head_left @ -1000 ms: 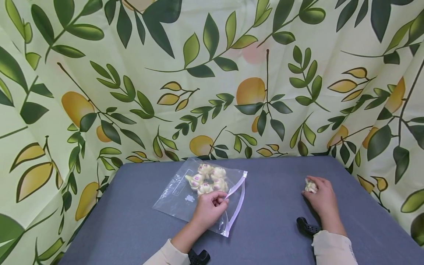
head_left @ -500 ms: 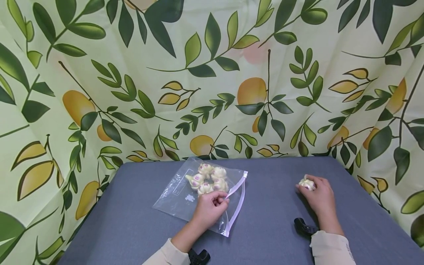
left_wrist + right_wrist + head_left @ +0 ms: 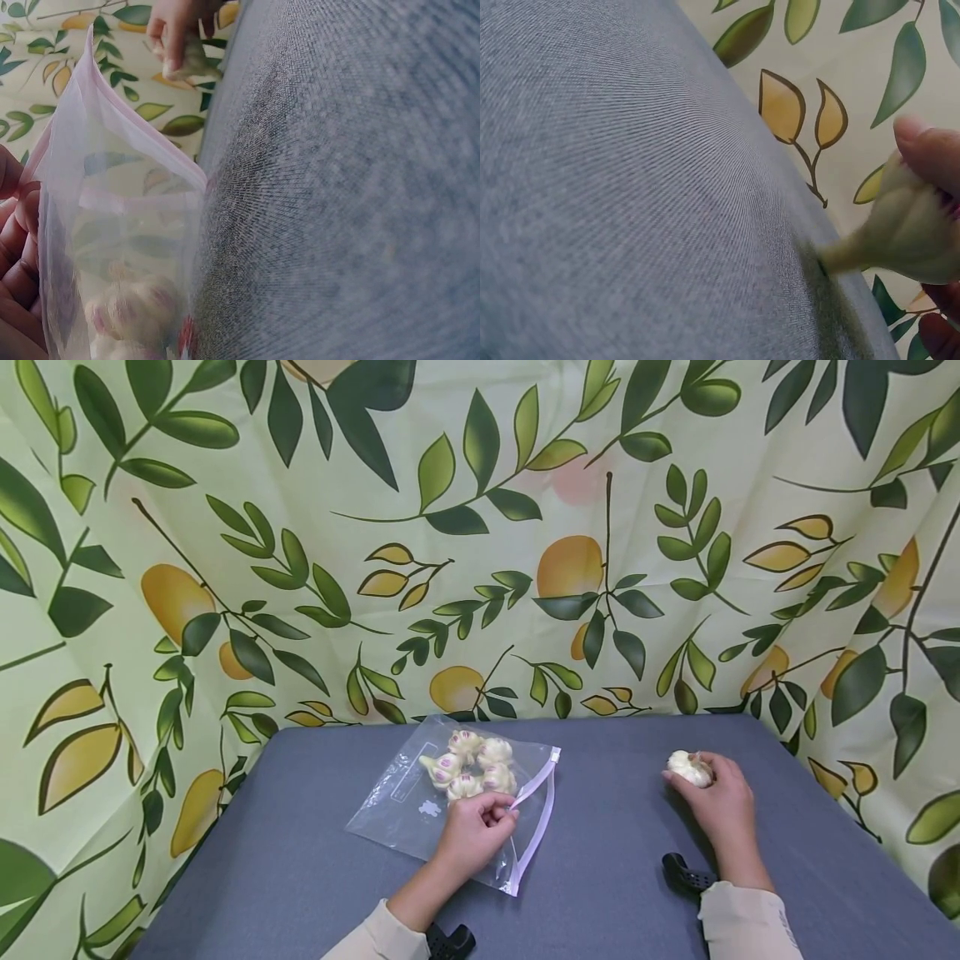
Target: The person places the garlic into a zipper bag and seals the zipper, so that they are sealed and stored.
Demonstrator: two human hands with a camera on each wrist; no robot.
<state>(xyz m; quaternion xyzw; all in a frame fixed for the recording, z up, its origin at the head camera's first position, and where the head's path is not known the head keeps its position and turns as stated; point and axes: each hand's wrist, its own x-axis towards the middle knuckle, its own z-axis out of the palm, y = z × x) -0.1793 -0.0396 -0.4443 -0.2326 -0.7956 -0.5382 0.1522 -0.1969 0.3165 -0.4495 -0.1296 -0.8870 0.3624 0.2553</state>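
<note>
A clear zip bag (image 3: pixel 408 814) with a pale pink zip edge lies on the table's left half, holding several garlic bulbs (image 3: pixel 465 787). My left hand (image 3: pixel 474 835) pinches the bag's upper edge near the opening; in the left wrist view the mouth stands apart and bulbs (image 3: pixel 131 311) show through the plastic. Over on the right, my right hand (image 3: pixel 722 797) grips a single garlic bulb (image 3: pixel 688 768) between thumb and fingers. That bulb (image 3: pixel 907 225) appears in the right wrist view with its stem angled down toward the table, slightly blurred.
A grey-blue cloth covers the table (image 3: pixel 600 860). Behind it hangs a curtain (image 3: pixel 495 568) printed with leaves and fruit, which also runs along both sides. Black wrist-worn devices (image 3: pixel 686 872) sit below each hand.
My right hand has shifted slightly left with the garlic bulb, which has turned in the fingers and shows more of its pale side. The left hand and bag stay put.
</note>
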